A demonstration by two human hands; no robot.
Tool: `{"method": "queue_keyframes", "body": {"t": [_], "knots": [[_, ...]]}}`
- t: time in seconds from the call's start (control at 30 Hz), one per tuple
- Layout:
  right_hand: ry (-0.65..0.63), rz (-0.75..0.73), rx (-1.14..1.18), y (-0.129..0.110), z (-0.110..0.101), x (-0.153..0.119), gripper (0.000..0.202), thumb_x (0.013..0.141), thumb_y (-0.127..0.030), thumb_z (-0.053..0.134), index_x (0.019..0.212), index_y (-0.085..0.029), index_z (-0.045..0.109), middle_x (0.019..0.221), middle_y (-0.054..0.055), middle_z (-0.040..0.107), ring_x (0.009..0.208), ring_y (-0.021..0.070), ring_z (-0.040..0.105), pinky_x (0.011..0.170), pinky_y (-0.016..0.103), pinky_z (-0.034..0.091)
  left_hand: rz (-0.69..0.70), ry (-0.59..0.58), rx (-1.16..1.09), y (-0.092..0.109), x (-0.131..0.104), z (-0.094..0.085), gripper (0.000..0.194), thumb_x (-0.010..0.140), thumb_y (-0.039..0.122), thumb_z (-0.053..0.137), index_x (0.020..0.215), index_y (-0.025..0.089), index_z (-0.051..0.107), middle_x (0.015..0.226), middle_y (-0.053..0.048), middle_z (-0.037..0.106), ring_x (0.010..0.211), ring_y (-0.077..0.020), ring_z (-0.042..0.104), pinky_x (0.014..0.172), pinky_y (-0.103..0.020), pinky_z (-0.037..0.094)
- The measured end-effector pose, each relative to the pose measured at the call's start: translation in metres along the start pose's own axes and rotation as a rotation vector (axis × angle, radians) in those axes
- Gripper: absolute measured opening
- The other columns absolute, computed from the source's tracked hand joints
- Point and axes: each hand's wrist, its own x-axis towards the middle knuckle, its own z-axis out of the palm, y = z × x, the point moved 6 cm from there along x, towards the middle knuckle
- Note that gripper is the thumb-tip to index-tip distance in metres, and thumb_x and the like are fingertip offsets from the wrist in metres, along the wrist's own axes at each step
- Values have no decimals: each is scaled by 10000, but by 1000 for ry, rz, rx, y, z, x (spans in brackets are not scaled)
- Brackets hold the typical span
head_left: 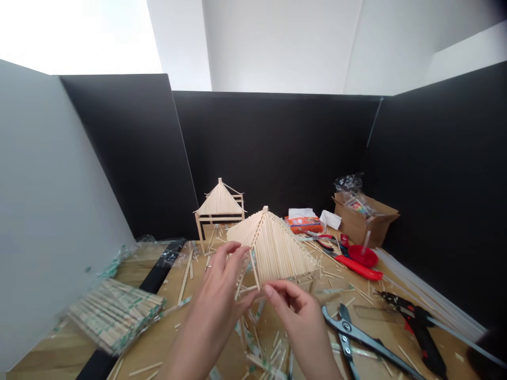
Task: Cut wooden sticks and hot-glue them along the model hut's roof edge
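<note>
In front of me stands a model pavilion (281,256) built of thin wooden sticks, its pointed roof covered in rows of them. A single wooden stick (254,270) slants along the near left side of that roof, where the surface is uncovered. My left hand (217,295) has its fingertips on the stick's upper end and its thumb near the lower end. My right hand (299,316) is closed in a pinch at the lower end, at the roof's edge. The hands hide part of the posts below. Behind and to the left stands a second, partly covered stick pavilion (220,201).
At left lies a bundle of wrapped sticks (114,314). Pliers (348,332), a black glue gun (420,327), a red-handled tool (358,267) and a red dish (363,255) lie at right. Behind are an orange tissue pack (304,224) and a cardboard box (362,219). Loose sticks litter the table.
</note>
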Motion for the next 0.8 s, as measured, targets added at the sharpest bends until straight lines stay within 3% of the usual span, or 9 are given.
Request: {"method": "queue_keyframes", "body": {"t": [0.17,0.37,0.5,0.8], "knots": [[69,-100,-136,4,-15,-9,354,806,-525,629,768,-190,734,615,-3,544,589,152,498,550,233,415,9,-8,10,-5,2,5,623,810,132,646,1338,291,357,1378,-133,427,1224,-295,556,936,-452,540],[92,-119,-189,11,-17,-18,306,816,-471,631,709,-195,710,542,-51,397,525,128,424,501,222,341,-53,8,54,0,1,11,675,755,68,706,1312,279,387,1373,-133,466,1135,-299,620,873,-461,573],[159,-177,-181,5,-13,-24,253,811,-419,646,682,-205,690,558,-60,391,522,119,421,530,225,334,-91,38,152,10,-1,9,646,770,45,692,1309,258,406,1393,-144,479,1172,-330,595,860,-476,573],[147,-265,-234,4,-8,-28,251,856,-383,617,687,-214,691,564,-62,383,526,119,429,534,236,319,-115,-14,271,23,-1,7,612,802,37,653,1340,217,423,1419,-140,505,1103,-317,653,827,-455,595]]}}
